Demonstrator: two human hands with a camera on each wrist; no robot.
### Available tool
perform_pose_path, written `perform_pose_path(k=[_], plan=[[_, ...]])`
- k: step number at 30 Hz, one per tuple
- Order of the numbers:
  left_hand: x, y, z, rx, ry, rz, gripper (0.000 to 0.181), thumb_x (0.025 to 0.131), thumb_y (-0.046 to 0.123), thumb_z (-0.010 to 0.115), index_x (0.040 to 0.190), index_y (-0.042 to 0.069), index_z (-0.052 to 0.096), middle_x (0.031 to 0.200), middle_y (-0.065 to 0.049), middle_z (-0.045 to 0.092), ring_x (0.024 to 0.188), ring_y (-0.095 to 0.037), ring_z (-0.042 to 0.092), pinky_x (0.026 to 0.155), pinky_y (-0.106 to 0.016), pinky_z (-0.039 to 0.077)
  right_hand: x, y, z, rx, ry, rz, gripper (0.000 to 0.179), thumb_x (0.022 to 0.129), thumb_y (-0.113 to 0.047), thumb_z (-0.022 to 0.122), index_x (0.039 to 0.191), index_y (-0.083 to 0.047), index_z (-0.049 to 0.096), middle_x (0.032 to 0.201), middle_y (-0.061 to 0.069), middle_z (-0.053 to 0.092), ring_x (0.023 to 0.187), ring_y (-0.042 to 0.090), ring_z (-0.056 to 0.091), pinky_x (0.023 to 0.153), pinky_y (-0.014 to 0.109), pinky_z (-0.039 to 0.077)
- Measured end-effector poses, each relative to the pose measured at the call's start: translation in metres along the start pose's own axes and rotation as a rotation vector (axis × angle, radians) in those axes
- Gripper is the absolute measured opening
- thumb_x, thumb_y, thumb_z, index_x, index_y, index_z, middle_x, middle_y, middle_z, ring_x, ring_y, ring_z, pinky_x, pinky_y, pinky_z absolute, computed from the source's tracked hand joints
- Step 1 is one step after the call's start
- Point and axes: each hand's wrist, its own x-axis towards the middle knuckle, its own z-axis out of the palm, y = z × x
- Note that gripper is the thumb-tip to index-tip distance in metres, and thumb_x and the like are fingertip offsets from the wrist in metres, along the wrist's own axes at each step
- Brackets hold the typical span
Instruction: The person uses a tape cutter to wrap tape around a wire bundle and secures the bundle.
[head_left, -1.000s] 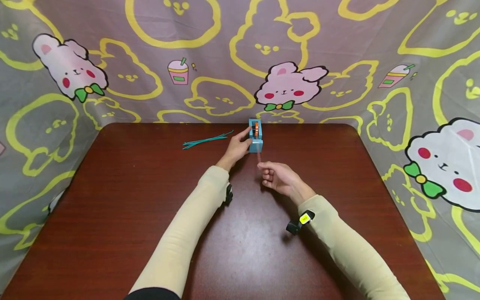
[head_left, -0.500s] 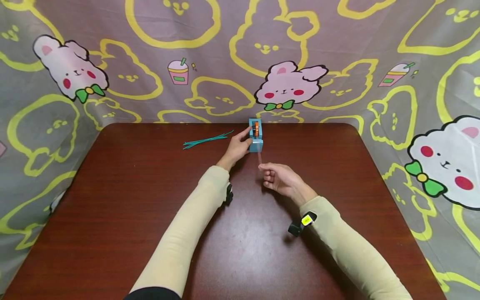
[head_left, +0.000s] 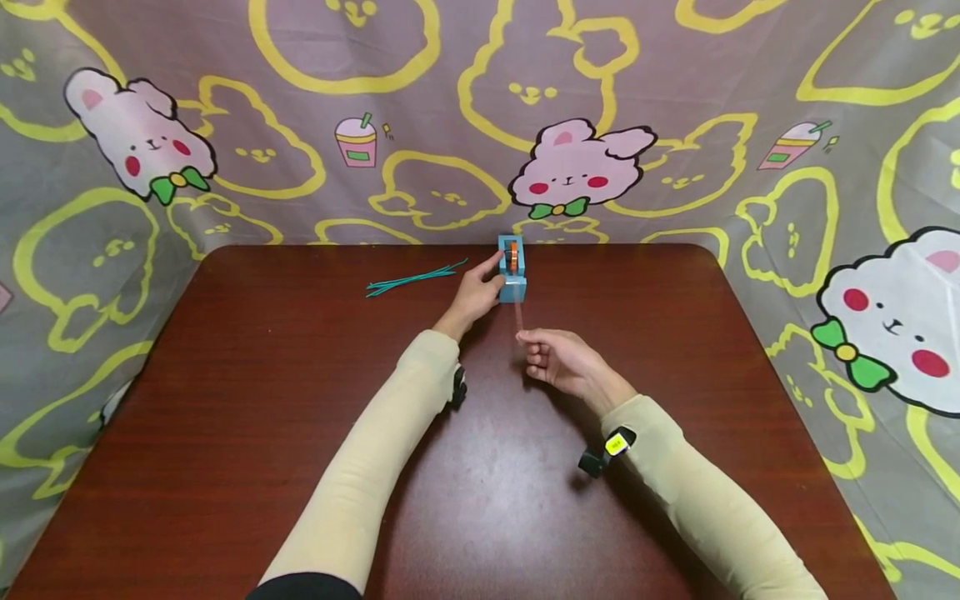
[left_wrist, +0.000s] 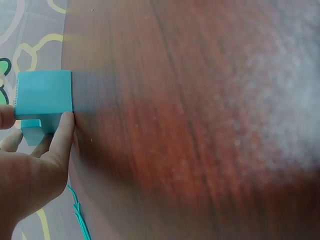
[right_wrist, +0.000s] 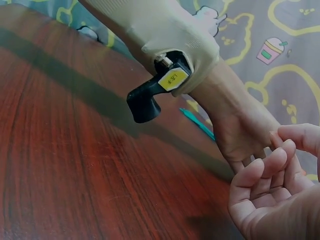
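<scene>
A light blue tape dispenser (head_left: 513,290) stands at the back of the table, with a roll on an orange core (head_left: 513,257) in its top. My left hand (head_left: 474,297) grips the dispenser from the left side. In the left wrist view, the fingers of that hand (left_wrist: 37,175) lie along the blue body. From the dispenser's front a clear strip of tape (head_left: 519,315) stretches toward me. My right hand (head_left: 562,358) pinches its end between thumb and index finger, the other fingers curled. In the right wrist view, the tape is too faint to make out beside the right hand (right_wrist: 275,195).
Several thin teal strips (head_left: 416,279) lie in a loose bundle left of the dispenser. A patterned curtain (head_left: 442,108) hangs right behind the brown table (head_left: 247,400) and along both sides. Each wrist carries a black camera mount (head_left: 594,461).
My right hand has shifted very slightly toward me and the taut tape looks a little longer. The left hand and the dispenser have stayed in place.
</scene>
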Motion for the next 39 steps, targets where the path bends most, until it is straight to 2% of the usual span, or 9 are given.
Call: perform_pose_path(k=[4, 9, 19, 21, 28, 34, 39], plan=[[0.000, 0.000, 0.000, -0.004, 0.000, 0.007, 0.054, 0.104, 0.014, 0.049, 0.155, 0.028, 0.041, 0.144, -0.009, 0.047, 0.052, -0.009, 0.036, 0.071, -0.034, 0.045, -0.002, 0.000, 0.001, -0.005, -0.005, 0.000, 0.018, 0.098, -0.010, 0.064, 0.084, -0.011, 0.074, 0.068, -0.003, 0.053, 0.062, 0.012, 0.049, 0.061, 0.026, 0.046], [-0.001, -0.001, -0.001, 0.014, -0.002, 0.006, 0.053, 0.105, 0.015, 0.048, 0.155, 0.029, 0.040, 0.151, -0.008, 0.042, 0.054, -0.009, 0.038, 0.076, -0.035, 0.049, -0.005, 0.002, 0.001, -0.005, -0.004, -0.002, 0.018, 0.098, -0.010, 0.063, 0.084, -0.011, 0.074, 0.068, -0.003, 0.053, 0.061, 0.012, 0.049, 0.061, 0.026, 0.046], [-0.002, 0.000, -0.001, 0.023, 0.006, 0.019, 0.053, 0.104, 0.015, 0.049, 0.155, 0.028, 0.042, 0.151, -0.008, 0.044, 0.063, -0.010, 0.045, 0.075, -0.030, 0.049, -0.010, 0.007, 0.003, -0.013, -0.039, -0.008, 0.020, 0.099, -0.009, 0.061, 0.083, -0.012, 0.073, 0.068, -0.003, 0.051, 0.061, 0.012, 0.048, 0.061, 0.026, 0.045], [-0.002, 0.001, -0.001, 0.027, 0.007, 0.013, 0.053, 0.104, 0.015, 0.049, 0.155, 0.029, 0.042, 0.154, -0.006, 0.041, 0.062, -0.011, 0.045, 0.076, -0.030, 0.050, -0.012, 0.007, 0.004, -0.012, -0.049, -0.010, 0.021, 0.099, -0.009, 0.061, 0.083, -0.012, 0.073, 0.068, -0.003, 0.051, 0.061, 0.011, 0.048, 0.061, 0.026, 0.045], [-0.001, 0.000, 0.000, 0.013, 0.001, 0.003, 0.054, 0.104, 0.014, 0.049, 0.155, 0.030, 0.041, 0.150, -0.008, 0.043, 0.055, -0.010, 0.039, 0.076, -0.036, 0.049, -0.016, 0.009, 0.005, -0.002, -0.051, -0.009, 0.020, 0.099, -0.009, 0.061, 0.084, -0.012, 0.073, 0.068, -0.003, 0.052, 0.061, 0.011, 0.049, 0.061, 0.026, 0.046], [-0.001, 0.000, 0.000, 0.026, 0.003, 0.009, 0.053, 0.104, 0.014, 0.049, 0.155, 0.029, 0.042, 0.155, -0.007, 0.040, 0.066, -0.014, 0.048, 0.080, -0.032, 0.052, -0.018, 0.012, 0.005, -0.007, -0.078, -0.013, 0.021, 0.100, -0.008, 0.059, 0.083, -0.011, 0.072, 0.069, -0.002, 0.049, 0.062, 0.013, 0.046, 0.061, 0.027, 0.043], [-0.001, 0.000, 0.001, 0.019, 0.007, 0.011, 0.053, 0.103, 0.014, 0.050, 0.154, 0.028, 0.043, 0.151, -0.010, 0.045, 0.071, -0.015, 0.051, 0.080, -0.032, 0.052, -0.020, 0.013, 0.005, 0.000, -0.088, -0.018, 0.022, 0.100, -0.008, 0.058, 0.083, -0.011, 0.071, 0.068, -0.003, 0.048, 0.061, 0.013, 0.045, 0.060, 0.027, 0.041]])
